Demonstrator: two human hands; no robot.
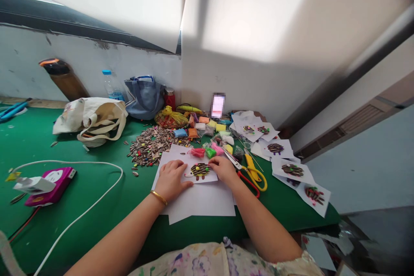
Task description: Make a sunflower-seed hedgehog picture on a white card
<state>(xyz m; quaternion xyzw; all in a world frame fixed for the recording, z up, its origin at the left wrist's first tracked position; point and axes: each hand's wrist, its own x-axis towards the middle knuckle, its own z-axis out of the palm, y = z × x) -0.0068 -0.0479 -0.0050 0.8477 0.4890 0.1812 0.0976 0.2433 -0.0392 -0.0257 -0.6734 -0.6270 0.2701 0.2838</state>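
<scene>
On a green table (64,146) lies a stack of white paper (200,200). On top sits a small sheet with a hedgehog figure (199,170) made of sunflower seeds and coloured clay dots. My left hand (173,180), with a gold bangle at the wrist, lies flat on the paper just left of the figure, fingers stretched out. My right hand (223,169) rests at the figure's right edge, fingers curled and pinched at it; what they hold, if anything, is hidden.
A heap of sunflower seeds (148,146) lies behind the paper, beside small bags of coloured clay (207,131). Yellow and red scissors (252,172) sit right of my hand. Finished hedgehog sheets (291,168) spread to the right. Cloth bags, a bottle, a magenta device (48,185) with cable are left.
</scene>
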